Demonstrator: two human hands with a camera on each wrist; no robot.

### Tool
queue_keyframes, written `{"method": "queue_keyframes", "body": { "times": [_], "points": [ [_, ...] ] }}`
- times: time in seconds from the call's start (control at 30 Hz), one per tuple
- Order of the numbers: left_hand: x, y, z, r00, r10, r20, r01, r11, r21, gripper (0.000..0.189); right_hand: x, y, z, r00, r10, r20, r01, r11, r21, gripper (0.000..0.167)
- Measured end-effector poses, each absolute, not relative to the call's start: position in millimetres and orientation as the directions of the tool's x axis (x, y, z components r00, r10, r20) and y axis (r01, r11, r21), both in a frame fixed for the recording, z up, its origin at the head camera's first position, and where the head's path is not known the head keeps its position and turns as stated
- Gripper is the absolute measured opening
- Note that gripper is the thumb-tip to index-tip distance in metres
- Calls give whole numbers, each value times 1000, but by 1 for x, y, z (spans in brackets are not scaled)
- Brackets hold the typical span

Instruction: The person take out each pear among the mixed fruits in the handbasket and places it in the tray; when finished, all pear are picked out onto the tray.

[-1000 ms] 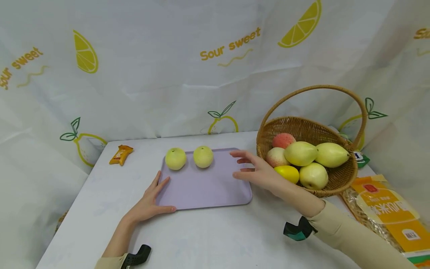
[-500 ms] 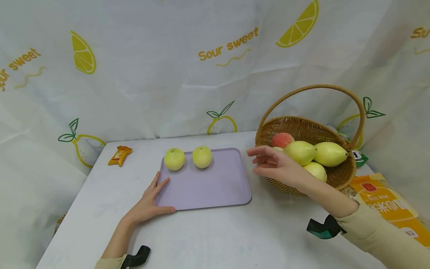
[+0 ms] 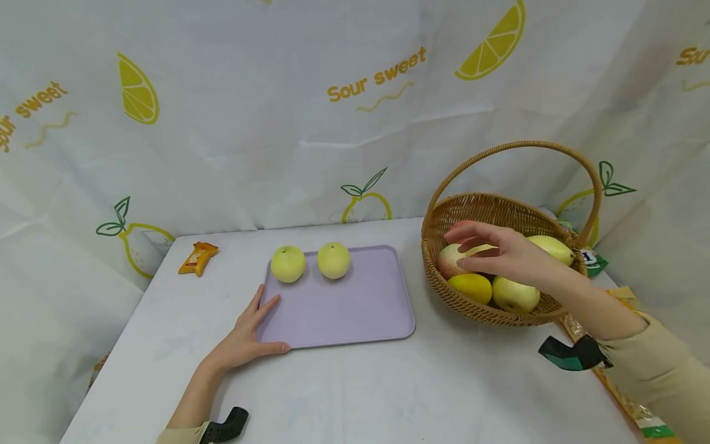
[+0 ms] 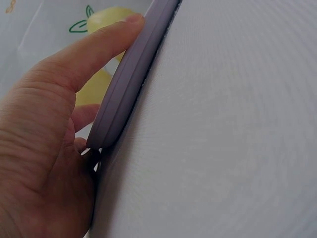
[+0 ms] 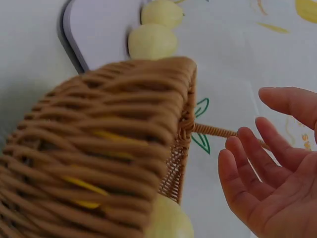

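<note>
My left hand (image 3: 238, 339) rests at the near left corner of the lilac tray (image 3: 355, 308), fingers spread and thumb along the front edge. In the left wrist view the thumb touches the tray's rim (image 4: 121, 89). Two round pale green fruits (image 3: 288, 264) sit at the tray's back left. Over the wicker basket (image 3: 463, 308) hovers my right hand (image 3: 510, 253), fingers loosely bent and holding nothing. The basket bears a peach (image 3: 450, 264), a yellow fruit (image 3: 470, 288), a round pale green fruit (image 3: 516, 295) and a pear-shaped fruit (image 3: 553, 248); the hand partly hides others.
The basket's tall handle (image 3: 521, 144) arches above the fruit. An orange snack packet (image 3: 198, 258) lies at the back left of the table. Beside the basket on the right are a green packet (image 3: 595, 263) and an orange bag (image 3: 621, 394), mostly covered by my right arm.
My right hand has moved right, from over the tray's right edge past the basket's rim to above the fruit. My left hand stays at the tray's corner.
</note>
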State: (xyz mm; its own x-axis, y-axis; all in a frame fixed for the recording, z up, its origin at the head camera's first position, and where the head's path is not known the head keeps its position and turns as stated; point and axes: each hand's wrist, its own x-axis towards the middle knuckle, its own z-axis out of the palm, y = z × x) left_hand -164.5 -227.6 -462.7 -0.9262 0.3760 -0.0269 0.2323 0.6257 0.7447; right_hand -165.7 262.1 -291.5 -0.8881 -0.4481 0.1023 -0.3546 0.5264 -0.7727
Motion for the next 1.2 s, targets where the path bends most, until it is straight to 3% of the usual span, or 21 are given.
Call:
{"method": "queue_keyframes", "body": {
  "times": [0.23, 0.53, 0.8, 1.2],
  "points": [
    [-164, -228, -463, -927, 375, -23, 236, 629, 741, 98, -176, 282, -280, -873, -483, 67, -402, 636, -658, 38],
    [-164, -228, -463, -929, 368, -37, 219, 629, 746, 98, -195, 303, -279, -901, -434, 7, -376, 771, -514, 45],
    [-164, -227, -463, -930, 366, -36, 218, 628, 747, 98, -211, 318, -284, -897, -415, -151, -298, 821, -486, 65],
    [-164, -227, -462, -931, 362, -44, 212, 635, 743, 97, -219, 324, -295, -841, -469, -269, -340, 845, -412, 76]
  ]
}}
